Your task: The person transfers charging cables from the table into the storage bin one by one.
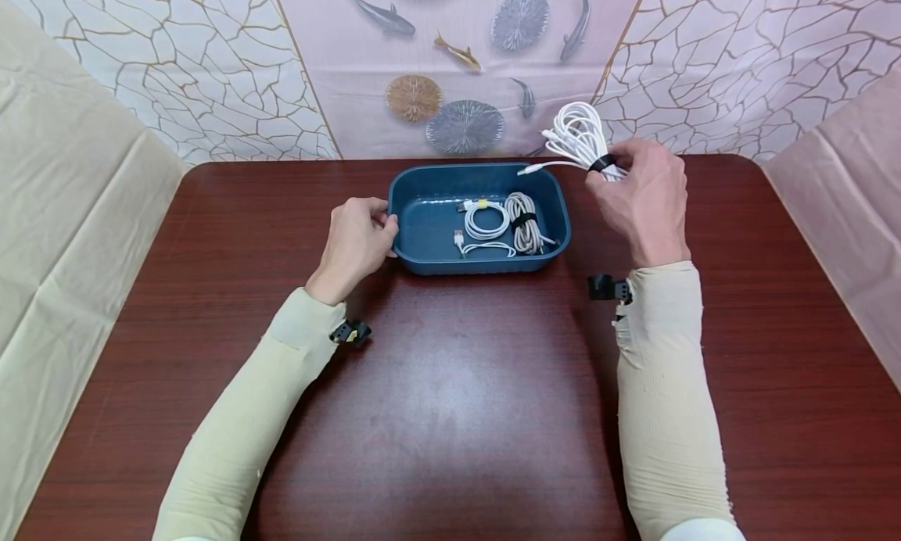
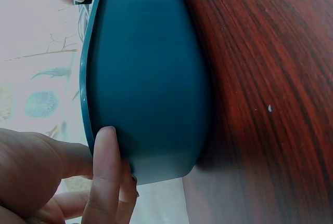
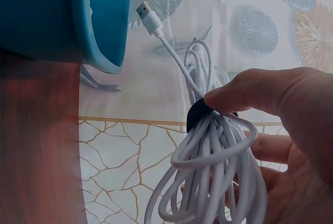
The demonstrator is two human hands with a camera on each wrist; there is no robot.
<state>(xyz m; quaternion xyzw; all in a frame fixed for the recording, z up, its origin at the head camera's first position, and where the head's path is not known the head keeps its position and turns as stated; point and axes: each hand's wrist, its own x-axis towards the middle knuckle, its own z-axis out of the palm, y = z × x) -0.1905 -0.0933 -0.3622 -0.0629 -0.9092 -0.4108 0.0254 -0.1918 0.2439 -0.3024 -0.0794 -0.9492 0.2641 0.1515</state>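
Observation:
My right hand (image 1: pixel 647 197) grips a coiled white USB cable (image 1: pixel 579 134) by its black strap (image 3: pixel 197 114), raised beside the bin's right end. The cable's USB plug (image 3: pixel 150 19) sticks out toward the bin in the right wrist view. With thumb and fingers, my left hand (image 1: pixel 359 240) pinches the left rim of the blue plastic bin (image 1: pixel 479 266). Inside the bin, toward its right side, lie a greyish cable bundle (image 1: pixel 524 222) with a black strap, a small white coiled cable (image 1: pixel 486 222) with a yellow tie, and a short white USB cable (image 1: pixel 493 245).
The bin stands at the back of a dark red-brown wooden table (image 1: pixel 450 400). Behind it hangs a patterned cloth (image 1: pixel 464 64) with fish and round motifs. Pale cloth walls (image 1: pixel 63 236) flank both sides. Small black cameras sit on both wrists.

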